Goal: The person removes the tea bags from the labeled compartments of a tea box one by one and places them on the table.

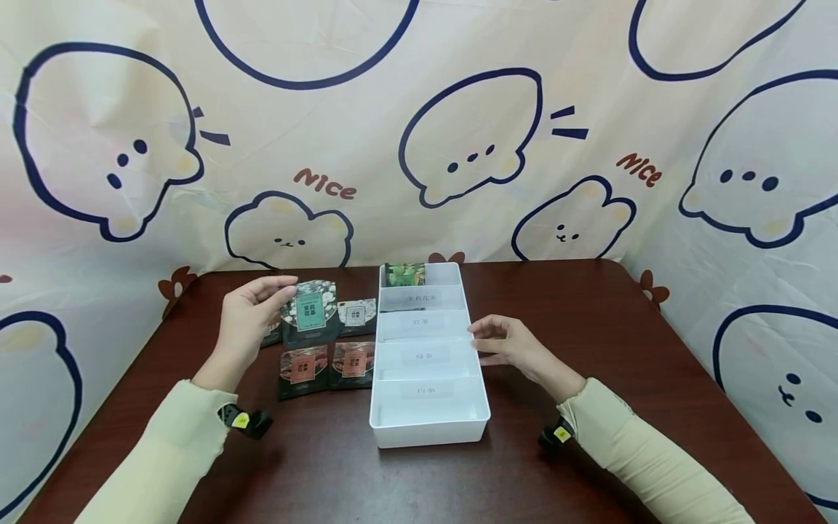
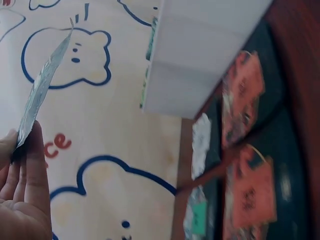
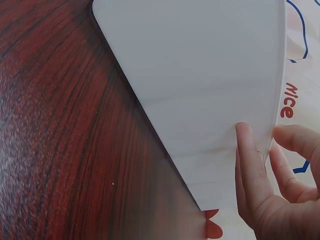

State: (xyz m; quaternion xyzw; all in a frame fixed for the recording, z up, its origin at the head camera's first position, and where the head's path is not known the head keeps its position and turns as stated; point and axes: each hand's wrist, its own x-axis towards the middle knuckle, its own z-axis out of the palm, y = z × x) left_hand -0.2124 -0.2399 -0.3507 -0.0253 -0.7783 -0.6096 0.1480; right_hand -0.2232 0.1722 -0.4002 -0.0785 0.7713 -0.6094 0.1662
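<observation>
Left of the white box [image 1: 428, 437], the left hand [image 1: 252, 313] is pinching a green-labelled sachet [image 1: 310, 313] by its upper corner, above the table [image 1: 294, 466]; the left wrist view is showing it only edge-on. Another sachet [image 1: 272, 335] is lying mostly hidden behind the hand and held sachet. Two red-labelled sachets [image 1: 303, 369] and a white-labelled one [image 1: 356, 315] are lying near the box. The right hand [image 1: 513, 346] is touching the box's right wall, its fingers loosely extended. A leafy packet [image 1: 404, 274] is showing only partly in the far compartment [image 1: 443, 274]; a dark sliver [image 1: 402, 310] one compartment nearer is proving hard to make out.

Packets [image 1: 303, 370] left of tray [image 1: 428, 435]; table [image 1: 419, 484] beneath
</observation>
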